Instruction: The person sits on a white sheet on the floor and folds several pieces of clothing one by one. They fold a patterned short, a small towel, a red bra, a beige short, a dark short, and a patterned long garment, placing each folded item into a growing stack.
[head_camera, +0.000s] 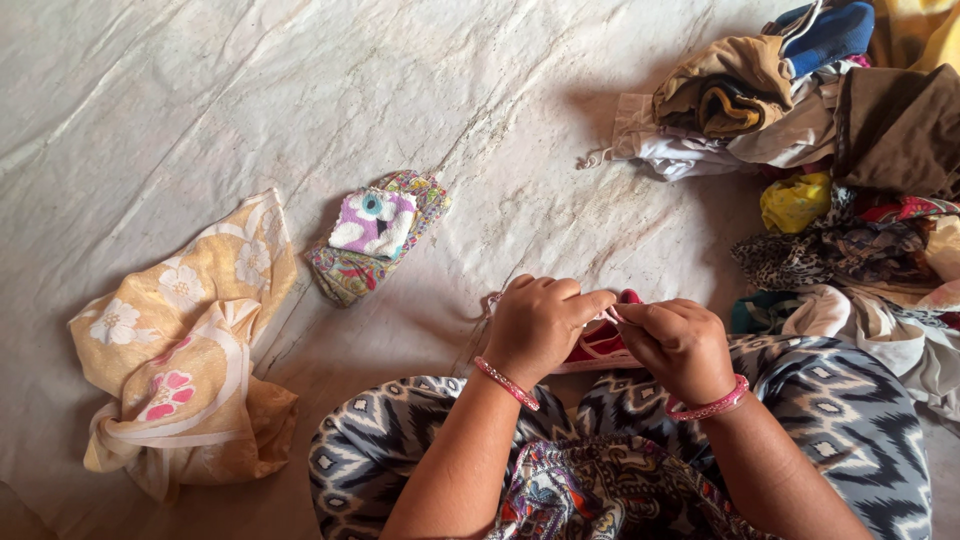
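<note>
My left hand (538, 325) and my right hand (678, 345) meet in front of my lap, both with fingers closed on a small red and pink garment (598, 343) with a thin pink trim. Most of the garment is hidden under my hands. It rests on the white sheet (300, 90) just beyond my knees. Each wrist carries a pink bangle. My lap is covered by black-and-white patterned cloth (850, 400).
A folded stack, a purple flowered cloth (372, 222) on a multicoloured one (352, 272), lies to the left ahead. A crumpled yellow flowered cloth (185, 340) lies at the left. A big heap of mixed clothes (830, 130) fills the right side.
</note>
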